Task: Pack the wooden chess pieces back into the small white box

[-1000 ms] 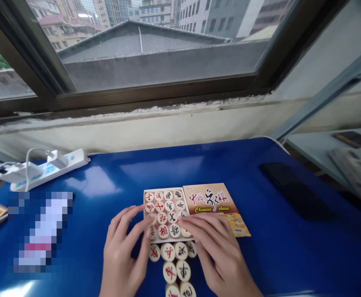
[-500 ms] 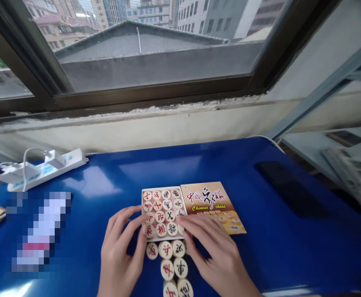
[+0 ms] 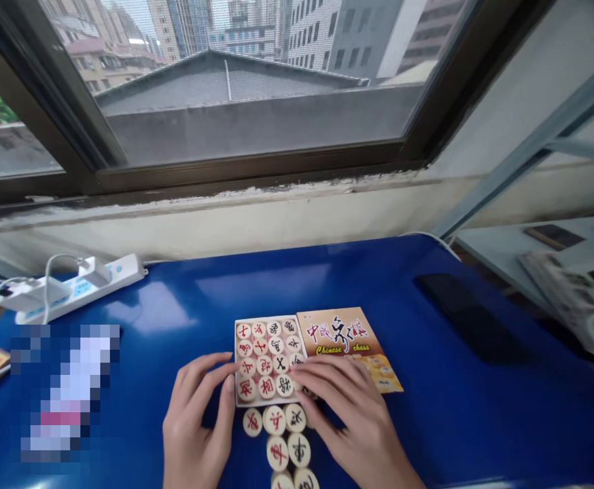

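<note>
A shallow white box (image 3: 267, 318) holds rows of round Chinese chess pieces with red and black characters. My left hand (image 3: 200, 407) is at the box's left wall, fingers apart and holding nothing, index fingertip at the edge. My right hand (image 3: 351, 407) reaches over the right column. Its index finger and thumb close around a Chinese chess piece (image 3: 298, 386) in the near right corner, which they partly hide. Below the box, loose Chinese chess pieces (image 3: 277, 453) stand in two columns, and a red one (image 3: 253, 422) sits to their left.
A printed Chinese chess lid (image 3: 335, 333) adjoins the box on the right, partly under my right hand. On the blue table (image 3: 185, 387) are a power strip (image 3: 118, 275) with plugs, a pixelated item (image 3: 77, 387), and a dark flat object (image 3: 460, 312). A window stands behind.
My left fingertips have drawn back slightly left, from over the pieces to the box edge. My right hand stays at the right column. The whole view has shifted a little.
</note>
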Demonstrator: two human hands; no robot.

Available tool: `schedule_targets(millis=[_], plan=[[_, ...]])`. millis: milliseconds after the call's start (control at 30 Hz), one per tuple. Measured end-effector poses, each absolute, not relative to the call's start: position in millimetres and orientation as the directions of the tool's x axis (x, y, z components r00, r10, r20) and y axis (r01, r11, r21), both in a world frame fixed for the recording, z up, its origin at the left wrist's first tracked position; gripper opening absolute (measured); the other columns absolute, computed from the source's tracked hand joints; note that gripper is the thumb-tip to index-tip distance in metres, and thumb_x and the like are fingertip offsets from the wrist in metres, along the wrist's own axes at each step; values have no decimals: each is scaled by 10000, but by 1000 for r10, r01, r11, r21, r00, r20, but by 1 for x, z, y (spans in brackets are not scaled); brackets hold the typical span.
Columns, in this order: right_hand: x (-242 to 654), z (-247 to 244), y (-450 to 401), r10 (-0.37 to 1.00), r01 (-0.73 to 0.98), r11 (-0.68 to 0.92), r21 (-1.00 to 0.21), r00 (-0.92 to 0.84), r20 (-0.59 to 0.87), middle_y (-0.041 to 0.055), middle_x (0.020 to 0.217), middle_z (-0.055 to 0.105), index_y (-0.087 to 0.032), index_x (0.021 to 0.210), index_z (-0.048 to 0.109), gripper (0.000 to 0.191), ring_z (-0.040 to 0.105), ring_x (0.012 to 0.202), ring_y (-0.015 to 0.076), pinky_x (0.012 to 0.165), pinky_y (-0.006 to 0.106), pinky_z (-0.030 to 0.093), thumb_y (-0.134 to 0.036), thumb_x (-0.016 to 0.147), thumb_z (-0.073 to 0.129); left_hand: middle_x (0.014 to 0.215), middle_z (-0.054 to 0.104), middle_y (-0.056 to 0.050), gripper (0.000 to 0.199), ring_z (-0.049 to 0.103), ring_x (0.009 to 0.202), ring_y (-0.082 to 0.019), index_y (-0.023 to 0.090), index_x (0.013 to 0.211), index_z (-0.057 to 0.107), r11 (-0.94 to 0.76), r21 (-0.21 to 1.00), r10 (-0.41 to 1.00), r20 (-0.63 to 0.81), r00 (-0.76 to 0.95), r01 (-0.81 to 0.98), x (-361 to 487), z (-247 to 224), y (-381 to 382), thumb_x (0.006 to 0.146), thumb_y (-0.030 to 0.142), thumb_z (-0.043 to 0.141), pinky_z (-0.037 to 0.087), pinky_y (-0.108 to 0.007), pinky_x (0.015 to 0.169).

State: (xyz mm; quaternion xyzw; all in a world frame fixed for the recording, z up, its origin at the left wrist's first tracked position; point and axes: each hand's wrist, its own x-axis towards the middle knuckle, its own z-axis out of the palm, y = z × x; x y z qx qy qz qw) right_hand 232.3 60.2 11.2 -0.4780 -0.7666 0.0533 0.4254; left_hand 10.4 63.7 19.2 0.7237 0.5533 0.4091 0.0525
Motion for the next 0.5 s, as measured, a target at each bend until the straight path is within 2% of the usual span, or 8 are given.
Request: schedule_targets(millis=[333,500], plan=[[235,11,59,782,685,543,-485,-202,590,9,1044,754,-262,1120,691,243,682,998,191,882,392,541,-126,961,569,1084,709,-39,154,681,1007,-195,265,1033,716,-374,562,855,517,39,738,11,20,61,987,212,579,578,-299,826],[240,17,55,722,688,569,-450,-156,674,21,993,751,-224,1099,698,266,684,952,173,852,343,559,-66,919,582,976,729,-21,157,697,903,-169,254,972,730,-390,597,833,554,-8,701,13,26,58,978,196,584,559,-264,766]])
